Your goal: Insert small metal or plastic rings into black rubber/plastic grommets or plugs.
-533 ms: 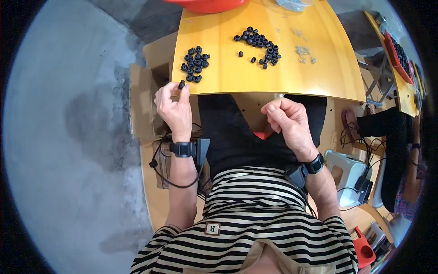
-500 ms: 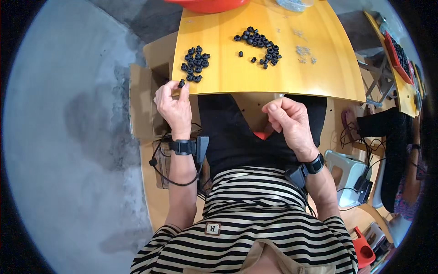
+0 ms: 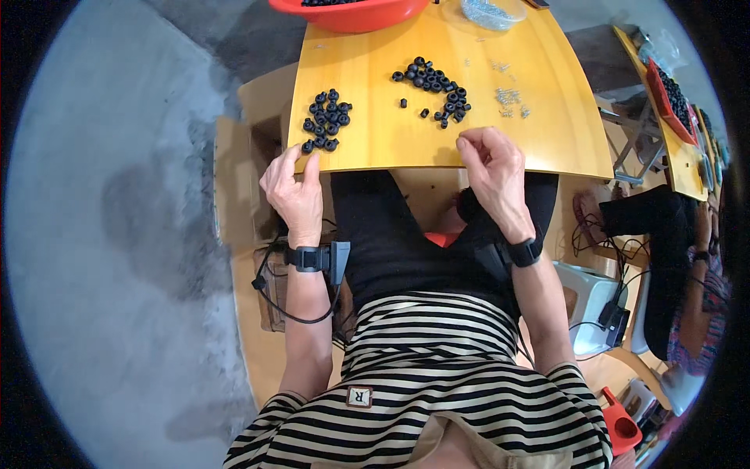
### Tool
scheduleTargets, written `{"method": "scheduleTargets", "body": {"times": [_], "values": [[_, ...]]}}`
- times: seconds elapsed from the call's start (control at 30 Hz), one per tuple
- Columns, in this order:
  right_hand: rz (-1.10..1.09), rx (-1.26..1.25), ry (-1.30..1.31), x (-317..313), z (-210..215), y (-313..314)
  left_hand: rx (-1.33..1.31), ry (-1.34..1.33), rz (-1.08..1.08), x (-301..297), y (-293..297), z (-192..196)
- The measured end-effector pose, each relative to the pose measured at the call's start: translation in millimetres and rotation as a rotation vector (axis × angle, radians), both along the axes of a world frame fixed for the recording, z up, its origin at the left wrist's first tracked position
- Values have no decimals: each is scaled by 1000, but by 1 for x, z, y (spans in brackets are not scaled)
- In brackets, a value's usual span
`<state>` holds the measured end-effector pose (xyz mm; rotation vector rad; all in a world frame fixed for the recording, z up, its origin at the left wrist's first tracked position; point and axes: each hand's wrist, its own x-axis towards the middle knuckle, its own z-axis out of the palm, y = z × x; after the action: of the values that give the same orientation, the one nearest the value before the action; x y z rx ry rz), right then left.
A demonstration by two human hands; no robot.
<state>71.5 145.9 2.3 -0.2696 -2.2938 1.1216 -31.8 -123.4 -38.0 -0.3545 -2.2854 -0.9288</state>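
Observation:
My left hand (image 3: 294, 191) is over the near left edge of the table, thumb and fingers apart and holding nothing. Just beyond its fingertips a small round black plastic part (image 3: 307, 147) rests on the wood, at the near end of a cluster of similar black parts (image 3: 331, 117). My right hand (image 3: 496, 176) is above the table's near edge, its fingers curled with thumb and forefinger pinched together. Whatever is in that pinch is too small to make out. Farther off lies a curved pile of loose black parts (image 3: 432, 80), with a single black part (image 3: 403, 102) apart from it.
Small shiny metal pieces (image 3: 508, 96) are scattered right of the pile on the yellow table (image 3: 375, 148). At the far edge stand a red basin (image 3: 351, 17) of black parts and a clear tub (image 3: 494, 14). An open cardboard box (image 3: 234, 168) is at the left; another person sits at the right.
My left hand has let go of a black part, leaving it at the cluster's near end, and its fingers have parted. My right hand has risen from over my lap to the table's edge.

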Motion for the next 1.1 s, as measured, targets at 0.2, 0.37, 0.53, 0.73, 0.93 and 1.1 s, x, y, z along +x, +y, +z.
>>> {"method": "scheduleTargets", "body": {"times": [0.2,0.37,0.53,0.73,0.93,1.1], "values": [[-65,109,69,-25,-11,14,85,-2,12,17,2,1],[-114,56,110,-38,-18,24,104,-8,-73,41,12,18],[-108,239,118,-48,-17,35,165,-40,-197,61,30,35],[-9,426,-18,-56,-14,38,217,-81,-290,72,39,39],[43,521,-60,-58,-14,48,226,-102,-313,76,42,40],[34,517,-66,-56,-11,51,241,-98,-330,75,43,35]]}}
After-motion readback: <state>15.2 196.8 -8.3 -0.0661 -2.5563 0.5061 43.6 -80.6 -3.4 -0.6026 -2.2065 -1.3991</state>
